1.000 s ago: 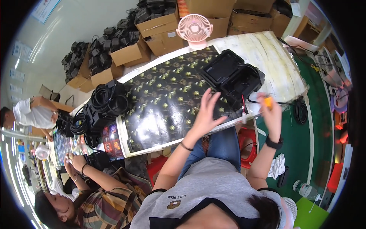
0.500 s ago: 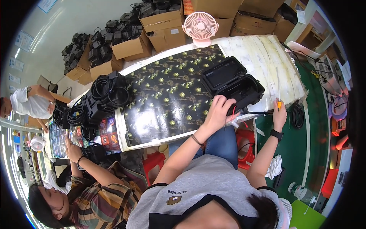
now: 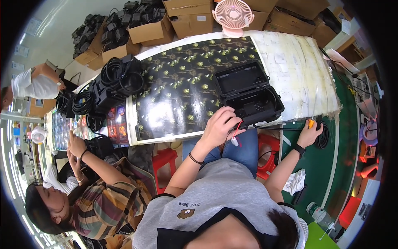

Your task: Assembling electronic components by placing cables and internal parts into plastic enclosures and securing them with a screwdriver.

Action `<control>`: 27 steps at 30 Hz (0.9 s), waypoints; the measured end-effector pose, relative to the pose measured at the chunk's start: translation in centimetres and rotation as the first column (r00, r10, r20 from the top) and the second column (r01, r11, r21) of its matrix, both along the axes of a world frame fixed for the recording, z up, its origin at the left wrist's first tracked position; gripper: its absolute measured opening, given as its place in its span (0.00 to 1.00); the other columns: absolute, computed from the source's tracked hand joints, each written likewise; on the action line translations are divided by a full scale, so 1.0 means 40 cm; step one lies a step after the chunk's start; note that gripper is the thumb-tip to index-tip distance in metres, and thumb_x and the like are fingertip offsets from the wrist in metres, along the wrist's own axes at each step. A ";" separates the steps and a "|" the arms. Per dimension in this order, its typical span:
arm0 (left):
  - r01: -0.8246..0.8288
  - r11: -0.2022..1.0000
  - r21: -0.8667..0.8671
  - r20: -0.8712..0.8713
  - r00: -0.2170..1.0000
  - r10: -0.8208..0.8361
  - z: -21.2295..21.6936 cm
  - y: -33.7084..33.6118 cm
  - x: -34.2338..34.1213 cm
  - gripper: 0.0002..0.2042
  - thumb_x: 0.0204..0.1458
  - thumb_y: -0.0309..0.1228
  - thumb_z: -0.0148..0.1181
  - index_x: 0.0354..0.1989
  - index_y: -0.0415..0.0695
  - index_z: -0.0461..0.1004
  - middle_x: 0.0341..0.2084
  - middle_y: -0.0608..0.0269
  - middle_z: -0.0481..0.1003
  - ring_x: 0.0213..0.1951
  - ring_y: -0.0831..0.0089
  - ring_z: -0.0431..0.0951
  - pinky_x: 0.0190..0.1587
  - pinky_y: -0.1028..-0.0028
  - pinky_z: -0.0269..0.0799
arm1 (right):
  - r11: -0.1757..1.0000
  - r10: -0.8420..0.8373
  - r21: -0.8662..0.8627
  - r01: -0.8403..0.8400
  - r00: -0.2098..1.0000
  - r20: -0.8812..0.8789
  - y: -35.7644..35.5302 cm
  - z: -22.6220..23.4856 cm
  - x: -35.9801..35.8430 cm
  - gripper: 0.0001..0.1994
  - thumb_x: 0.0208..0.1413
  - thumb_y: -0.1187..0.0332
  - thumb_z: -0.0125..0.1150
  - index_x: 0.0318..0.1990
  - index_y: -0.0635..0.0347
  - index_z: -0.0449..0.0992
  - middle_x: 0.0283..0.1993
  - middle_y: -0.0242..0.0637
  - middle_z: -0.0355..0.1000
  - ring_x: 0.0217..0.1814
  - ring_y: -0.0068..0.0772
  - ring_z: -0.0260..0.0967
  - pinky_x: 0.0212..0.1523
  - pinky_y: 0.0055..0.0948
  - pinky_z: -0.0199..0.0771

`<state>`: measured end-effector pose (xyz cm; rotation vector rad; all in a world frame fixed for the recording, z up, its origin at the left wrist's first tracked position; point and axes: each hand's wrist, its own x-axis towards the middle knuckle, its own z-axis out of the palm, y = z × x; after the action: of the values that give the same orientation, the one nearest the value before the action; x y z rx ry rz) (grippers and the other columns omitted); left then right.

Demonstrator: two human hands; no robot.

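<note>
An open black plastic case [image 3: 248,94] lies on the table's dark patterned cover [image 3: 182,87], its lid tilted back. My left hand [image 3: 222,126] rests at the case's near corner, fingers closed on red and black wires with a small white connector [image 3: 234,141]. A black cable [image 3: 273,128] runs from the case toward my right hand [image 3: 310,130], which grips a small orange-handled tool [image 3: 311,123] beyond the table's end, next to a black cable coil [image 3: 322,137].
Piles of black cases with coiled cables [image 3: 118,81] sit at the table's left. A pink fan [image 3: 234,14] and cardboard boxes [image 3: 199,18] stand behind. A seated person [image 3: 103,199] works at my left; another person [image 3: 35,85] bends farther off. Red stools [image 3: 166,159] stand under the table.
My left hand pulled back from the table cover to the case's near corner and took the wires. My right hand dropped lower beside the table's end. The view shifted closer to the case.
</note>
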<state>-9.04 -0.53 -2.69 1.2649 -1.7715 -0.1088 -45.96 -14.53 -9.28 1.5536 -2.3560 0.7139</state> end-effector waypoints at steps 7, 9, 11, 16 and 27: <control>0.013 0.998 0.061 -0.070 0.998 -0.009 0.007 0.002 -0.006 0.19 0.40 0.33 0.74 0.42 0.47 0.76 0.33 0.62 0.72 0.48 0.59 0.74 0.44 0.65 0.76 | 0.991 0.097 -0.099 -0.094 0.995 0.028 0.003 0.015 -0.036 0.14 0.50 0.75 0.63 0.45 0.51 0.79 0.67 0.42 0.60 0.53 0.48 0.72 0.47 0.37 0.75; 0.030 0.999 0.038 -0.015 0.999 -0.030 0.005 0.001 -0.001 0.21 0.41 0.32 0.73 0.46 0.48 0.76 0.32 0.62 0.72 0.48 0.59 0.74 0.44 0.65 0.76 | 0.974 0.155 -0.185 -0.130 0.980 0.129 -0.012 0.008 -0.053 0.17 0.45 0.81 0.59 0.44 0.54 0.79 0.64 0.44 0.63 0.57 0.46 0.70 0.52 0.36 0.73; 0.043 0.998 0.050 -0.034 0.999 -0.042 0.005 0.009 0.014 0.22 0.41 0.31 0.74 0.47 0.49 0.77 0.32 0.61 0.71 0.49 0.59 0.73 0.46 0.64 0.75 | 0.913 0.180 -0.389 -0.123 0.977 0.114 -0.023 0.009 -0.052 0.14 0.45 0.81 0.60 0.41 0.59 0.78 0.57 0.44 0.69 0.55 0.44 0.71 0.53 0.34 0.71; 0.188 0.980 0.066 -0.049 0.981 -0.185 0.006 0.005 0.053 0.22 0.38 0.26 0.74 0.45 0.48 0.78 0.35 0.60 0.71 0.52 0.57 0.72 0.46 0.63 0.74 | 0.734 0.585 -0.664 -0.141 0.627 0.514 -0.118 0.087 0.052 0.13 0.51 0.83 0.57 0.44 0.64 0.74 0.53 0.39 0.73 0.52 0.29 0.70 0.54 0.29 0.69; -0.155 0.979 0.130 0.063 0.987 0.148 0.075 0.164 0.282 0.23 0.34 0.24 0.71 0.44 0.51 0.81 0.43 0.61 0.73 0.55 0.53 0.71 0.55 0.59 0.71 | 0.527 0.599 -0.450 -0.720 -0.061 0.799 -0.048 0.095 0.567 0.10 0.63 0.72 0.59 0.49 0.59 0.67 0.59 0.41 0.72 0.38 0.15 0.68 0.33 0.16 0.68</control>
<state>2.24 6.03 0.32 1.5077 -1.7293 -0.1104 -23.29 -16.44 -5.48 3.0437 -1.8021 2.2745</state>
